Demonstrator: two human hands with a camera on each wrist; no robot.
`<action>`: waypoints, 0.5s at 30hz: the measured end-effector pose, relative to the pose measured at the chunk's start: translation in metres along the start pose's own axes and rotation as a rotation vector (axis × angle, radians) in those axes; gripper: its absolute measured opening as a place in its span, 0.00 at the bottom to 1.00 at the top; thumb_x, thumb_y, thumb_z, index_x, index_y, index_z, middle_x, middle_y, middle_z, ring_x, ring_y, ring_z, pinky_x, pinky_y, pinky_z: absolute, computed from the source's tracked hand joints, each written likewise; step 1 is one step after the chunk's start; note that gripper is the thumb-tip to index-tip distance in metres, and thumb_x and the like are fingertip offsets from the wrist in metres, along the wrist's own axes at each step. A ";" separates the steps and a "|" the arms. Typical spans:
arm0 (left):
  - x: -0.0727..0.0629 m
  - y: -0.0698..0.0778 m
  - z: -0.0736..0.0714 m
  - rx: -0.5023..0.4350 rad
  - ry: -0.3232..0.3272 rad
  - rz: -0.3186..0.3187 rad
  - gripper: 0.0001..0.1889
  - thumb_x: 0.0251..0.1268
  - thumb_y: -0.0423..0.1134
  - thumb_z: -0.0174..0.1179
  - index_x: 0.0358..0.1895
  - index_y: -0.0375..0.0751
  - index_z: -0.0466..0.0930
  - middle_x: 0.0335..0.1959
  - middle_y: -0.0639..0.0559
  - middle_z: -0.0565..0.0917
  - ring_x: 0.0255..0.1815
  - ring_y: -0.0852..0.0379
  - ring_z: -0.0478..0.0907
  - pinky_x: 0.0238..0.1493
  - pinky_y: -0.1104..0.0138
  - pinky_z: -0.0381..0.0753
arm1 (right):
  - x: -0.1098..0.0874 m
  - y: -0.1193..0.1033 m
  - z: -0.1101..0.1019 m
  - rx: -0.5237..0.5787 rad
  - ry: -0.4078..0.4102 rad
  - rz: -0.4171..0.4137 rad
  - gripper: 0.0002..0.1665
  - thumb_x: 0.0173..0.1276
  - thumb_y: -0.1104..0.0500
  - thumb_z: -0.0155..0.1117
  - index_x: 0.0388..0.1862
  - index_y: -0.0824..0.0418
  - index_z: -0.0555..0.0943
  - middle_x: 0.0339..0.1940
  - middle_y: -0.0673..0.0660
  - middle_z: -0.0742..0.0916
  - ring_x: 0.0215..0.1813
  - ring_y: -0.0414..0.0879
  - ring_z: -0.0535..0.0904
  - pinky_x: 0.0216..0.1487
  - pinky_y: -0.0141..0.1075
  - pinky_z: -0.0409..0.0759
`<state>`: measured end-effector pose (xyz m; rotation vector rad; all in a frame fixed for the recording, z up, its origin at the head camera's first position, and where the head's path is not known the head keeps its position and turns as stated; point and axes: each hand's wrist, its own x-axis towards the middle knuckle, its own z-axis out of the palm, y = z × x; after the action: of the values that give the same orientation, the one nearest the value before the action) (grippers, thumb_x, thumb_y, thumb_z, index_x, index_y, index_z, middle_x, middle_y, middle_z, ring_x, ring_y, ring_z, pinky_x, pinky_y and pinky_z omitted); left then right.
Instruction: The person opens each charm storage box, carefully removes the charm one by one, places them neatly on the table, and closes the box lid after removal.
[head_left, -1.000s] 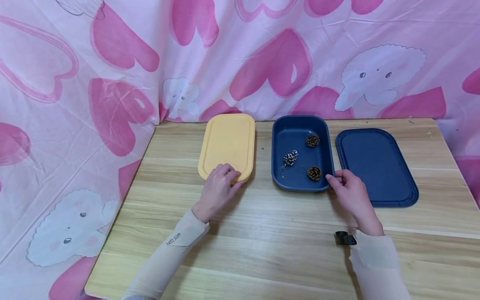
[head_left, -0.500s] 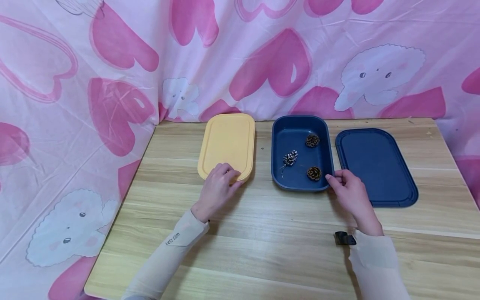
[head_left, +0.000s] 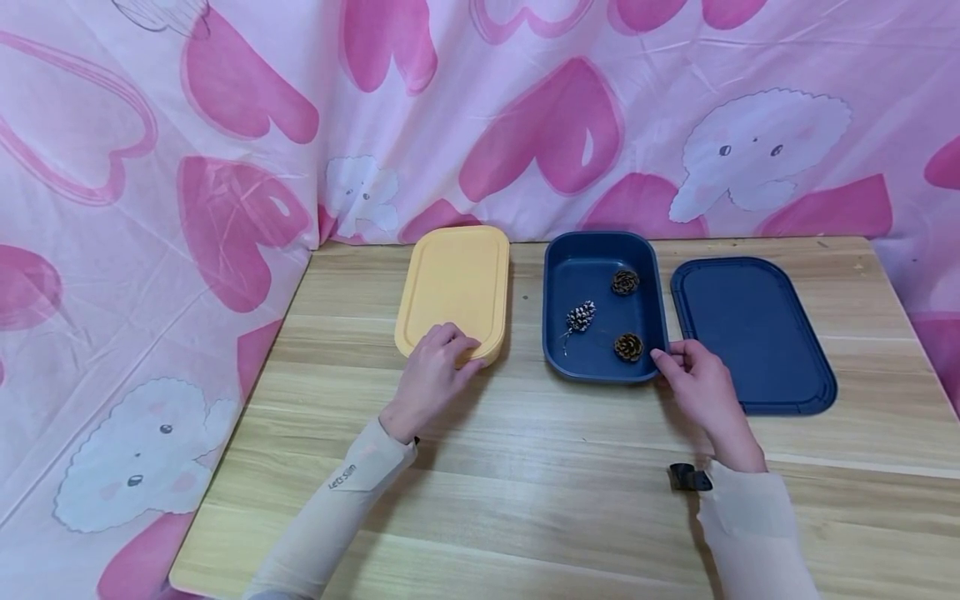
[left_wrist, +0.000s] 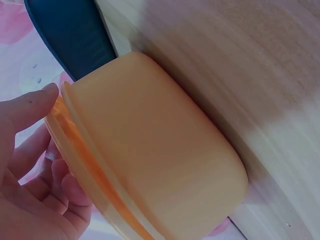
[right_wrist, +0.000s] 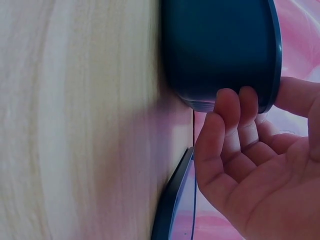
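Observation:
In the head view my left hand [head_left: 427,379] is at the near edge of a yellow lid [head_left: 453,283]. Thumb and fingers pinch that edge, and the left wrist view shows an orange gap between it and the yellow box [left_wrist: 155,130] beneath. My right hand [head_left: 705,392] grips the near right corner of a navy blue box [head_left: 588,275], thumb on the rim and fingers against the outer wall. Inside the blue box lie two brown pine cones [head_left: 628,347] and a white-tipped pine cone [head_left: 581,316] with a thin wire.
A navy blue lid [head_left: 753,333] lies flat to the right of the blue box, behind my right hand. Both boxes stand near the back of a wooden table [head_left: 525,500]. Behind it hangs a pink curtain [head_left: 450,108] with hearts. A black clip-like piece [head_left: 690,477] sits by my right sleeve.
My left hand has shifted slightly up and away, and the near edge of the yellow lid has risen a little off its box. The right hand and blue box stay put.

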<state>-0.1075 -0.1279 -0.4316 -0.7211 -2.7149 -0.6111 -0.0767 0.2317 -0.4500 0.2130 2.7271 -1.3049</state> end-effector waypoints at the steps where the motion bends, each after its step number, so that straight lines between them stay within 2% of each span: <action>1: 0.000 0.000 0.000 -0.002 0.000 0.000 0.13 0.50 0.39 0.74 0.38 0.38 0.86 0.33 0.51 0.79 0.37 0.53 0.75 0.41 0.64 0.77 | 0.000 0.000 0.000 0.000 0.001 0.000 0.28 0.76 0.45 0.49 0.54 0.71 0.73 0.39 0.64 0.86 0.34 0.46 0.85 0.43 0.34 0.73; 9: -0.001 -0.002 0.000 -0.026 0.019 0.003 0.13 0.50 0.39 0.74 0.38 0.39 0.86 0.33 0.51 0.80 0.31 0.56 0.76 0.35 0.64 0.78 | -0.001 0.002 0.001 -0.001 0.005 -0.001 0.29 0.76 0.45 0.49 0.54 0.71 0.73 0.38 0.64 0.86 0.35 0.49 0.85 0.39 0.28 0.73; 15: -0.002 -0.003 -0.001 -0.033 0.038 0.021 0.13 0.52 0.40 0.73 0.39 0.38 0.86 0.34 0.50 0.80 0.31 0.56 0.76 0.34 0.65 0.78 | -0.001 0.002 0.000 0.005 -0.003 0.001 0.30 0.76 0.44 0.48 0.55 0.71 0.73 0.39 0.65 0.86 0.35 0.49 0.85 0.37 0.26 0.72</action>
<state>-0.1075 -0.1319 -0.4320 -0.7379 -2.6650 -0.6591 -0.0752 0.2326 -0.4515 0.2132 2.7215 -1.3105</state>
